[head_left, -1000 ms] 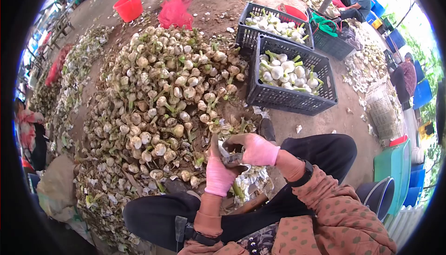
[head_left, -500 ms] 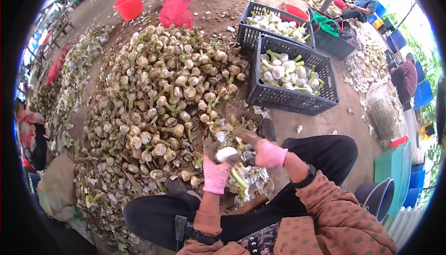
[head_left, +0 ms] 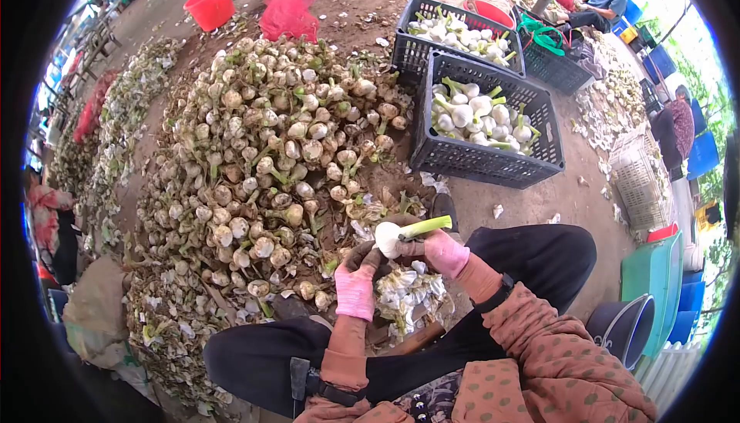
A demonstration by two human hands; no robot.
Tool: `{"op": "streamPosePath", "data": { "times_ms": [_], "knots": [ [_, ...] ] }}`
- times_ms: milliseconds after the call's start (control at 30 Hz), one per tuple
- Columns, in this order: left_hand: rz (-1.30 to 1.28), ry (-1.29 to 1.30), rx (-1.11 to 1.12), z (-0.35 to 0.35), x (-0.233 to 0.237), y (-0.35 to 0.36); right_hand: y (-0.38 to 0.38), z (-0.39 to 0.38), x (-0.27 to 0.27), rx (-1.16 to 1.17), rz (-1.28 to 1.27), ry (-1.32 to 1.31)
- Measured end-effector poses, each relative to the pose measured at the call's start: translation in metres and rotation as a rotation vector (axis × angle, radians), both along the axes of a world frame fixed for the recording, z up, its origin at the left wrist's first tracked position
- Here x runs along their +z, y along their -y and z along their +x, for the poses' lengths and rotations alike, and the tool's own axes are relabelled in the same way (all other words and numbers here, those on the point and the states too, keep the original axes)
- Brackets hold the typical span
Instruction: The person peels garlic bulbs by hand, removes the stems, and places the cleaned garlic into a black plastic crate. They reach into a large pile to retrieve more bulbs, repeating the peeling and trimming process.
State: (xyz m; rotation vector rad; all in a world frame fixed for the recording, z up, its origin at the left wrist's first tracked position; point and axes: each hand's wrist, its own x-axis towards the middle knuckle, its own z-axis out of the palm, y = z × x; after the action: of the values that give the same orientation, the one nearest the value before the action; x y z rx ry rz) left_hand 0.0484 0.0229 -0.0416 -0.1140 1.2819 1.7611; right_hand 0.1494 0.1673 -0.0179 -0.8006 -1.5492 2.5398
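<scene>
A peeled white garlic bulb point(head_left: 388, 239) with a cut green stem pointing right is held between my two gloved hands above my lap. My left hand point(head_left: 358, 275), in a pink glove with soiled dark fingers, grips the bulb's lower left side. From the right, my right hand point(head_left: 436, 252) closes on it below the stem; some of its fingers are hidden behind the bulb. Under the hands lie loose white garlic skins point(head_left: 408, 293). Ahead and left rises a large heap of unpeeled garlic point(head_left: 270, 145) with short stems.
Two black crates point(head_left: 486, 162) of clean garlic stand ahead right. A red bucket point(head_left: 210, 8) and a red mesh bag point(head_left: 290, 14) are behind the heap. Dark buckets point(head_left: 623, 329) and a green tub point(head_left: 651, 288) stand at right. Other people sit farther off.
The garlic bulb has been turned: its stem pointed down toward my lap and now points right. My right hand has come in and closed on the bulb.
</scene>
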Motion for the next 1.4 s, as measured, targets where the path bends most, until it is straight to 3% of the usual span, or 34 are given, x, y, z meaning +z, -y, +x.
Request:
{"op": "streamPosePath", "data": {
  "times_ms": [100,167,200,267,333,367,400,433,500,567,600,633,667,700,767,833,900,967,1033,1067,1100,1233,1300,1400],
  "knots": [
    [-0.141,-0.175,-0.121,-0.003,0.003,-0.002,0.0,0.003,-0.011,-0.025,-0.032,-0.059],
    [-0.141,-0.232,-0.134,0.002,-0.015,-0.001,0.001,0.005,-0.015,-0.136,-0.275,-0.055],
    [-0.145,-0.337,-0.211,0.006,-0.023,-0.001,-0.004,0.006,-0.02,-0.129,-0.278,-0.052],
    [-0.188,-0.476,-0.356,0.016,-0.027,-0.001,-0.022,0.008,-0.031,-0.334,-0.707,-0.264],
    [-0.195,-0.362,-0.52,0.019,-0.024,-0.001,-0.065,-0.001,-0.005,-0.439,-0.777,-0.573],
    [-0.178,-0.288,-0.596,0.019,-0.019,0.001,-0.086,-0.001,0.014,-0.579,-0.577,-0.642],
    [-0.137,-0.486,-0.712,0.018,-0.031,0.004,-0.11,-0.002,0.026,-0.659,-0.583,-0.757],
    [-0.138,-0.481,-0.708,0.019,-0.031,0.007,-0.135,-0.001,0.032,-0.689,-0.558,-0.805],
    [-0.305,-0.894,-0.691,0.017,-0.021,0.006,-0.152,-0.008,0.031,-0.798,-0.499,-0.691],
    [-0.343,-0.8,-0.699,0.008,-0.013,0.001,-0.151,-0.025,0.016,-0.628,-0.075,-0.208],
    [-0.354,-0.651,-0.654,0.003,-0.012,-0.001,-0.131,-0.039,0.004,-0.491,0.218,-0.045],
    [-0.365,-0.505,-0.605,-0.002,-0.012,-0.003,-0.121,-0.05,-0.02,-0.338,0.331,0.121],
    [-0.272,-0.54,-0.554,-0.004,-0.009,-0.001,-0.104,-0.061,-0.05,-0.159,0.473,0.163],
    [-0.26,-0.636,-0.564,-0.004,-0.029,0.003,-0.089,-0.069,-0.089,0.026,0.895,0.202],
    [-0.353,-0.83,-0.592,-0.006,-0.033,0.006,-0.059,-0.096,-0.122,0.287,1.109,0.602],
    [-0.394,-0.797,-0.613,-0.011,-0.034,0.004,-0.044,-0.118,-0.155,0.301,1.128,0.631],
    [-0.375,-0.692,-0.486,-0.016,-0.03,-0.001,-0.036,-0.13,-0.173,0.247,1.086,0.712],
    [-0.358,-0.75,-0.418,-0.02,-0.037,-0.001,-0.037,-0.135,-0.18,0.278,1.116,0.743],
    [-0.401,-0.589,-0.299,-0.027,-0.04,-0.007,-0.043,-0.128,-0.175,0.302,1.16,0.776],
    [-0.352,-0.545,-0.201,-0.028,-0.047,-0.008,-0.044,-0.123,-0.145,0.232,0.971,0.53],
    [-0.391,-0.743,-0.147,-0.032,-0.05,-0.011,-0.043,-0.118,-0.12,0.161,0.774,0.288],
    [-0.434,-0.913,-0.11,-0.036,-0.034,-0.011,-0.033,-0.097,-0.054,0.004,0.099,0.135],
    [-0.191,-0.724,-0.053,-0.032,-0.033,-0.012,-0.03,-0.087,-0.039,0.002,0.114,0.095],
    [-0.169,-0.847,-0.016,-0.026,-0.025,-0.01,-0.014,-0.075,-0.01,-0.085,0.098,0.043]
  ]
}}
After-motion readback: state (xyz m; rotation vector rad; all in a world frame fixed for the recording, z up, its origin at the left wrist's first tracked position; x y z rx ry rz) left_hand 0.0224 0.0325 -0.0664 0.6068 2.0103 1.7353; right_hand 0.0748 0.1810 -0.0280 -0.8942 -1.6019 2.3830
